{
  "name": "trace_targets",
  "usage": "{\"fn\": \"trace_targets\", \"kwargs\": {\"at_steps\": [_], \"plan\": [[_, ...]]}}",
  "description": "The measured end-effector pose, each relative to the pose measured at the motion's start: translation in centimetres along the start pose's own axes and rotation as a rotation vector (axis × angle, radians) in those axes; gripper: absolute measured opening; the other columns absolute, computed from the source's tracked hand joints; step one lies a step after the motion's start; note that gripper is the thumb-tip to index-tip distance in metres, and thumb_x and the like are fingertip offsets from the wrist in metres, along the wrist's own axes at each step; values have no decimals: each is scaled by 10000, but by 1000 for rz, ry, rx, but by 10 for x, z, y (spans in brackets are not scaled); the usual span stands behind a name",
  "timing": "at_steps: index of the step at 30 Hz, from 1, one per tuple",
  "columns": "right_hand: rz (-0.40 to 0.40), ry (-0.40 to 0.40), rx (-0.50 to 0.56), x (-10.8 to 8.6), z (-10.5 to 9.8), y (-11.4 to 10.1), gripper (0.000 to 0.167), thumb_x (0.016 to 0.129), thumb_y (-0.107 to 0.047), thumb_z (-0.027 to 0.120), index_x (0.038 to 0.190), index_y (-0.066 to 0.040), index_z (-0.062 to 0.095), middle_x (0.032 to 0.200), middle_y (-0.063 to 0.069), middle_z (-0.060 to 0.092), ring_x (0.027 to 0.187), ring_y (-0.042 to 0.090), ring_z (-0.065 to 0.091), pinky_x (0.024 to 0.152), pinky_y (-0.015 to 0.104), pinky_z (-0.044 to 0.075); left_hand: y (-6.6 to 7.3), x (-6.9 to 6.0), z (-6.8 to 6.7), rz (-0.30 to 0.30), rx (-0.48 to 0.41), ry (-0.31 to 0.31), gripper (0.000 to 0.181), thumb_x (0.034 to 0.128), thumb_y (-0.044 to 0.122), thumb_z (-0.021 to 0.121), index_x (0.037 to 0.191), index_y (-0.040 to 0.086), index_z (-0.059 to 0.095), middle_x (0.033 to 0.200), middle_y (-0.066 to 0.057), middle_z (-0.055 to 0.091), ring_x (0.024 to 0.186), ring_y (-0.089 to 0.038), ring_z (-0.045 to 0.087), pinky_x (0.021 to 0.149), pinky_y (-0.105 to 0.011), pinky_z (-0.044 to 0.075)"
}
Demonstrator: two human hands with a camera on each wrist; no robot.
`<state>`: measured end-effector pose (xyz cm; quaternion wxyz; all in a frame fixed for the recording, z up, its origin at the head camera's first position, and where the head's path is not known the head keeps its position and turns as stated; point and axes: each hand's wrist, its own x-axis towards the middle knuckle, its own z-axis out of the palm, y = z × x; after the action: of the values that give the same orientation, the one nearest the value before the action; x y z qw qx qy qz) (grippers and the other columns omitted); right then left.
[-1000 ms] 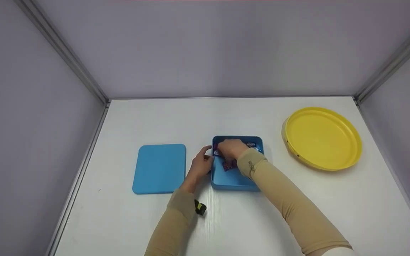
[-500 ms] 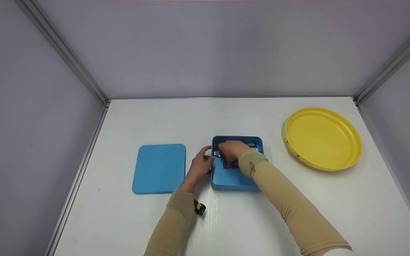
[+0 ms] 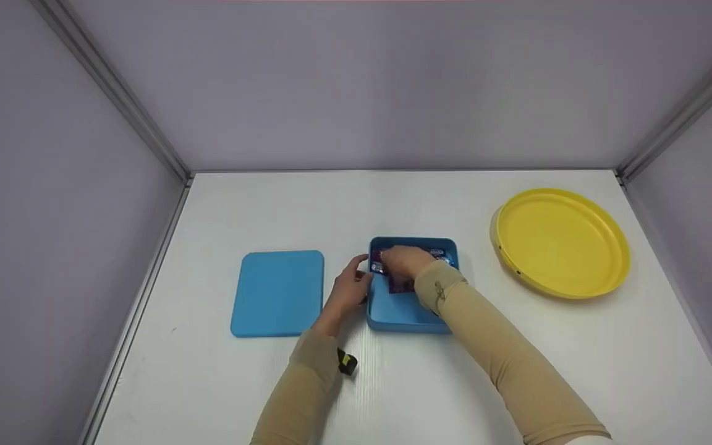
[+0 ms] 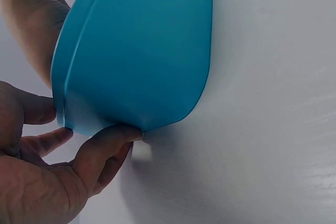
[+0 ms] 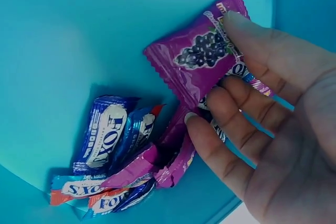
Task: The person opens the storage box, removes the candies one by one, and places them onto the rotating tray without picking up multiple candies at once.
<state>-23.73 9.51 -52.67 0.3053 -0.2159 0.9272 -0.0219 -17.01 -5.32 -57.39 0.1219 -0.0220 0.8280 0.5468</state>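
While holding the right hand (image 3: 406,262) back upward inside the far half of a blue box (image 3: 402,309), pinching a purple candy (image 5: 197,53) between thumb and fingers. Laying the thumb over one edge of its grape-printed wrapper, curling the fingers toward the opposite corner, and hiding the underside of the grip from view. Bending down at the wrist and slanting the right forearm in from the near right, wearing a tan sleeve (image 3: 492,334). Hanging the fingertips close over a loose heap of other candies (image 5: 105,135), showing blue, red and purple wrappers on the box floor. Touching the outside of the left wall with the left hand (image 3: 348,290), spreading the lightly bent fingers from the rim down toward the base, and slanting that forearm in from the near left, likewise sleeved in tan. Having a small black and yellow object (image 3: 348,362) just beside the left forearm, a flat blue lid (image 3: 277,293) lying left of the left hand, and a round yellow tray (image 3: 563,241) lying well apart, right of the box. Working over a white table (image 3: 207,383), in front of a grey wall (image 3: 343,86).
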Motion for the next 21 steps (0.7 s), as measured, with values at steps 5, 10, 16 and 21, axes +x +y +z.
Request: {"fn": "trace_targets", "kwargs": {"at_steps": [5, 10, 16, 21], "plan": [[4, 6, 22, -2, -1, -1, 197, 834, -48, 756, 1025, -85, 727, 848, 47, 663, 728, 201, 612, 647, 336, 524, 0, 0, 0, 13, 23, 3, 461, 1021, 131, 495, 1476, 121, 425, 1104, -147, 633, 930, -228, 596, 726, -377, 528], [12, 8, 50, -2, -3, 1, 163, 836, -21, 737, 984, -89, 727, 853, 55, 660, 710, 205, 608, 607, 323, 514, -2, 1, 0, 18, 34, 1, 465, 1028, 143, 490, 1486, 125, 414, 1117, -146, 634, 937, -225, 596, 754, -383, 521], [17, 0, 134, -5, -10, 6, 119, 891, -31, 681, 994, -80, 717, 825, 55, 649, 710, 211, 614, 613, 342, 514, -1, 2, 0, 29, 53, 8, 466, 1029, 141, 484, 1487, 103, 409, 1132, -156, 630, 987, -250, 595, 830, -426, 500], [15, 2, 172, -10, -14, 7, 146, 903, -65, 687, 1044, -75, 724, 827, 54, 656, 721, 214, 636, 627, 339, 524, 0, 2, -1, 37, 66, 10, 460, 1024, 131, 485, 1477, 92, 418, 1114, -160, 632, 998, -263, 598, 838, -436, 500]]}}
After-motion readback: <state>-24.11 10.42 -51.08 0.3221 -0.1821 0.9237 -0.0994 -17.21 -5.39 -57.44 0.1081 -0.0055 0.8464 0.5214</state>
